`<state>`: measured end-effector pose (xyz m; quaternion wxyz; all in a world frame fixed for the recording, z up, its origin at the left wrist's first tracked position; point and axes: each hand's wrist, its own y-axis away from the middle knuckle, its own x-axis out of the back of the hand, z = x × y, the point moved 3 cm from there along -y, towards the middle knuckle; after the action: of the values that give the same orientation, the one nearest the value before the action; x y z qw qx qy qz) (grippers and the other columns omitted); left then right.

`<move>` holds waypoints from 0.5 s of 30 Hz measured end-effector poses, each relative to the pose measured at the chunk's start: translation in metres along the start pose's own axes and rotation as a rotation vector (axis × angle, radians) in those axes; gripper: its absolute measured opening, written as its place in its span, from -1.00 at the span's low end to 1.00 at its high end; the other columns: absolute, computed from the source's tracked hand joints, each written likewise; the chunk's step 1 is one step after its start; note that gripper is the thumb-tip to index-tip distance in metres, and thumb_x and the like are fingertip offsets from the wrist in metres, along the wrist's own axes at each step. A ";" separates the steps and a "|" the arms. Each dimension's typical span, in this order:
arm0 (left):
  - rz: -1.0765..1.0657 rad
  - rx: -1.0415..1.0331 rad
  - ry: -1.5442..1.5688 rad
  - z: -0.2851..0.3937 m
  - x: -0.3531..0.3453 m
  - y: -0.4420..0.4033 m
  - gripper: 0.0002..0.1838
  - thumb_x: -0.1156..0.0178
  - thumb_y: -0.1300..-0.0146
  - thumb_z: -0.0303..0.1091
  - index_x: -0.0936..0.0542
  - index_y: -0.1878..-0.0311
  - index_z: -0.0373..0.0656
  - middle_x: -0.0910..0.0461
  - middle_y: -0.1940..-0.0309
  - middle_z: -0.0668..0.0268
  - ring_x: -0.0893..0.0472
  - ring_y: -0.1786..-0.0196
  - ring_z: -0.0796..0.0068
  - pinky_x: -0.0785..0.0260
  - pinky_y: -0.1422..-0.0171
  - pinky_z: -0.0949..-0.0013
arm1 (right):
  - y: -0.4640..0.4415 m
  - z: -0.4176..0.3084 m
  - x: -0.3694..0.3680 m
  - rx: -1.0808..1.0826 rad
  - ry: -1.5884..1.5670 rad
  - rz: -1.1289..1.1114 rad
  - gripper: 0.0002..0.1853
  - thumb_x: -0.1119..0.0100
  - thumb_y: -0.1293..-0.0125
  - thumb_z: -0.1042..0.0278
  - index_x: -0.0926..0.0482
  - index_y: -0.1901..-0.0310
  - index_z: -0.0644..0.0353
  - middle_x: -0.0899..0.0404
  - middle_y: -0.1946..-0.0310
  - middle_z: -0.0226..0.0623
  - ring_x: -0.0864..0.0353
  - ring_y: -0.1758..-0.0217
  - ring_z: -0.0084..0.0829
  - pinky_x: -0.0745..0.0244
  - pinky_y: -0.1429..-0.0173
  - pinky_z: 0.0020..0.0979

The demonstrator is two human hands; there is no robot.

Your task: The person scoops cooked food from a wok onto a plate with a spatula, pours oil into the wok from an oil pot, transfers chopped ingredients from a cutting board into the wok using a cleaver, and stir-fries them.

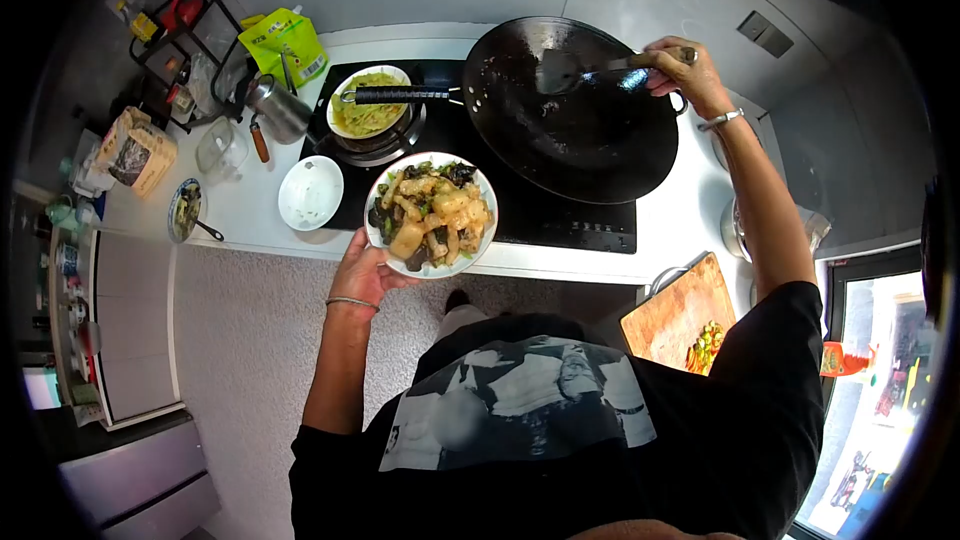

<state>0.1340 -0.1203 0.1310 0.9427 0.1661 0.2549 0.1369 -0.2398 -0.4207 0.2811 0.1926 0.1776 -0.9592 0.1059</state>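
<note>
My left hand [366, 274] grips the lower left rim of a white plate [488, 241], held in front of the cooktop. Pale chunks of food with dark fungus and green bits [432, 212] are heaped on it. The fingers of my right hand [683, 68] are wrapped round the handle of a metal spatula [560, 71], whose blade is over the inside of a large black wok [590, 145]. The wok sits on the right of the black cooktop [590, 224], its handle pointing left above a bowl of yellow-green food [368, 120].
An empty white bowl [311, 192] and a metal pitcher [278, 108] stand left of the cooktop. Farther left are a small dish with a spoon [186, 210] and a black rack [180, 30]. At the right, a cutting board [665, 318] holds chopped vegetables.
</note>
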 end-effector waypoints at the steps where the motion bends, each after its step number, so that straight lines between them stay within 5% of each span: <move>1: 0.004 -0.003 0.003 -0.001 0.002 -0.002 -0.36 -0.01 -0.03 -0.47 -0.17 -0.27 -0.24 -0.59 0.16 0.02 -0.68 0.46 0.23 -0.58 0.56 0.51 | -0.002 -0.005 -0.007 0.033 0.008 -0.039 -0.77 -0.15 -0.23 0.32 -0.55 0.22 0.34 -0.59 0.48 -0.26 -0.62 0.51 -0.52 -0.62 0.41 -0.54; 8: 0.034 0.000 0.046 -0.008 0.006 -0.007 -0.36 -0.05 -0.04 -0.50 -0.17 -0.27 -0.24 -0.59 0.17 0.00 -0.68 0.44 0.22 -0.60 0.54 0.47 | 0.021 -0.027 -0.048 0.370 0.446 -0.044 -0.76 -0.14 -0.22 0.41 -0.54 0.07 0.22 -0.60 0.36 -0.26 -0.61 0.29 -0.46 -0.52 0.12 -0.42; 9: 0.027 0.005 0.040 -0.009 0.008 -0.008 -0.36 -0.06 -0.05 -0.50 -0.17 -0.27 -0.25 -0.59 0.17 0.00 -0.68 0.44 0.22 -0.61 0.54 0.46 | 0.023 -0.021 -0.053 0.578 0.557 0.018 -0.74 -0.14 -0.21 0.45 -0.53 0.03 0.19 -0.59 0.28 -0.24 -0.60 0.31 -0.35 -0.51 0.16 -0.41; 15: 0.020 0.001 0.046 -0.006 -0.002 -0.005 -0.37 -0.06 -0.06 -0.50 -0.17 -0.27 -0.23 -0.59 0.17 0.00 -0.68 0.44 0.23 -0.61 0.54 0.45 | 0.061 -0.009 -0.057 0.793 0.630 -0.195 -0.69 -0.18 -0.15 0.54 -0.48 0.04 0.22 -0.51 0.31 -0.18 -0.59 0.34 -0.24 -0.52 0.26 -0.35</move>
<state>0.1301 -0.1244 0.1245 0.9352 0.1657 0.2747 0.1501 -0.2105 -0.3458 0.2574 0.3991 0.2851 -0.7196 0.4915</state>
